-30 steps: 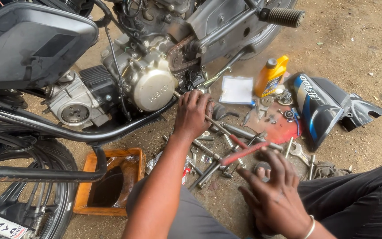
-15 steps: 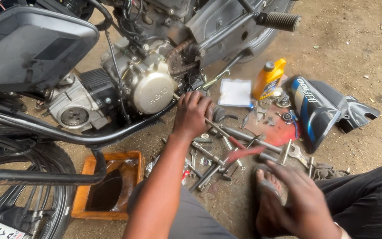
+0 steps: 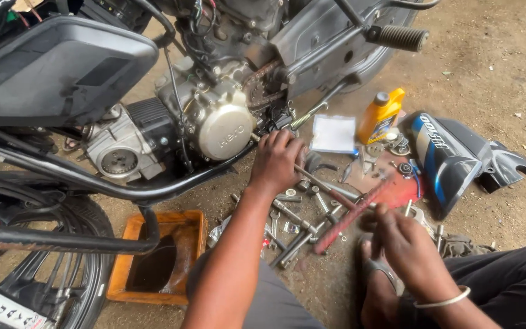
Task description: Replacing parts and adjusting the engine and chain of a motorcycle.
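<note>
My left hand [image 3: 277,159] is curled shut around a long metal tool [image 3: 324,184], low beside the engine [image 3: 217,125] of the motorbike, where its round side cover sits. The tool's shaft runs out from my fist down to the right, over the ground. My right hand [image 3: 410,248] is lower, fingers bent and loosely gathered near a red-handled tool [image 3: 345,220] that lies among scattered spanners [image 3: 293,234] and bolts on the dirt; I cannot tell whether it grips anything. A yellow oil bottle [image 3: 380,114] stands beyond, beside a white paper [image 3: 333,133] and a blue-black panel [image 3: 452,158]. An orange tray [image 3: 181,228] of dark oil sits under the frame.
</note>
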